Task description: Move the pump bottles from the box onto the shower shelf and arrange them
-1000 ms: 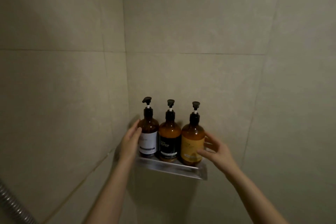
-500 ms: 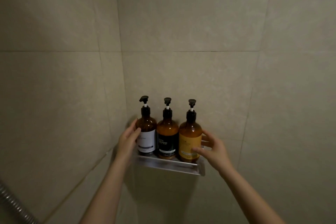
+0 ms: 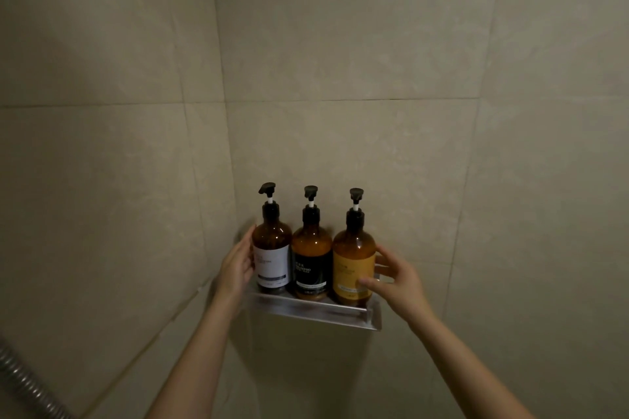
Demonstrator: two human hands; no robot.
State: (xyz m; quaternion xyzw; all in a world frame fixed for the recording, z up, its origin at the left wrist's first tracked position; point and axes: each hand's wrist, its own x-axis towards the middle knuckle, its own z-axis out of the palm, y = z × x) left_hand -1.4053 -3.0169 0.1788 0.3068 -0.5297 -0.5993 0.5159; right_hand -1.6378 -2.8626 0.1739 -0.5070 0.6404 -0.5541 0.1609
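Note:
Three amber pump bottles stand upright in a tight row on the metal shower shelf [image 3: 316,312] in the tiled corner. The left bottle [image 3: 272,258] has a white label, the middle bottle [image 3: 311,265] a black label, the right bottle [image 3: 352,269] a yellow label. My left hand [image 3: 235,267] cups the left side of the white-label bottle. My right hand [image 3: 396,279] grips the yellow-label bottle, thumb on the front of the label and fingers around its right side. No box is in view.
Beige tiled walls meet in a corner just behind and left of the shelf. A ribbed metal shower hose [image 3: 20,381] runs across the bottom left corner. Below the shelf there is only wall.
My right hand has closed in a little on the yellow-label bottle. My left hand stays against the white-label bottle. The three bottles remain in the same row.

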